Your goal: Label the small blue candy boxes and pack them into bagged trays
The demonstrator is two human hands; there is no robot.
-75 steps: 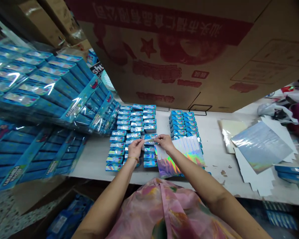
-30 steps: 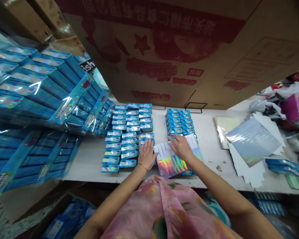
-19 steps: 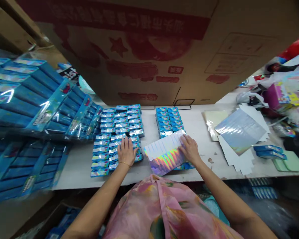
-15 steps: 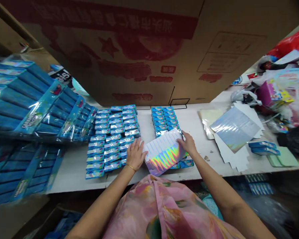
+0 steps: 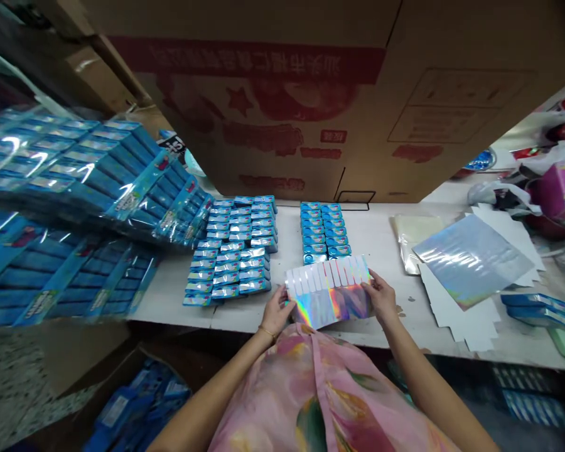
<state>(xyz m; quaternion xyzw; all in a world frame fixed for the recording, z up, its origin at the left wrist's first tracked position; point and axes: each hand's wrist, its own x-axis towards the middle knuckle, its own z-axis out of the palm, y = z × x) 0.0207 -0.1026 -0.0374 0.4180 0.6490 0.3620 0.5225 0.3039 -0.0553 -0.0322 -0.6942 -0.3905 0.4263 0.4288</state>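
Observation:
Between my two hands is a shiny holographic sticker sheet (image 5: 329,289) with a row of pale strips along its far half. My left hand (image 5: 277,310) pinches its left edge, and my right hand (image 5: 380,294) grips the right edge. The sheet is tilted above the near part of two columns of small blue boxes (image 5: 324,229), hiding some of them. Left of it, several rows of similar blue boxes (image 5: 233,263) lie packed together, with glossy strips on their upper faces.
A big cardboard box (image 5: 282,125) stands along the back of the white table (image 5: 289,220). Plastic-wrapped blue packs (image 5: 122,182) are piled at left. At right lie holographic sheets (image 5: 475,257), white sheets (image 5: 456,314) and two blue boxes (image 5: 541,309). An open carton (image 5: 141,402) of blue items sits below.
My left hand has gone from beside the blue boxes to the sheet's left edge. The sheet has turned straighter, now held at both ends. The view has shifted left.

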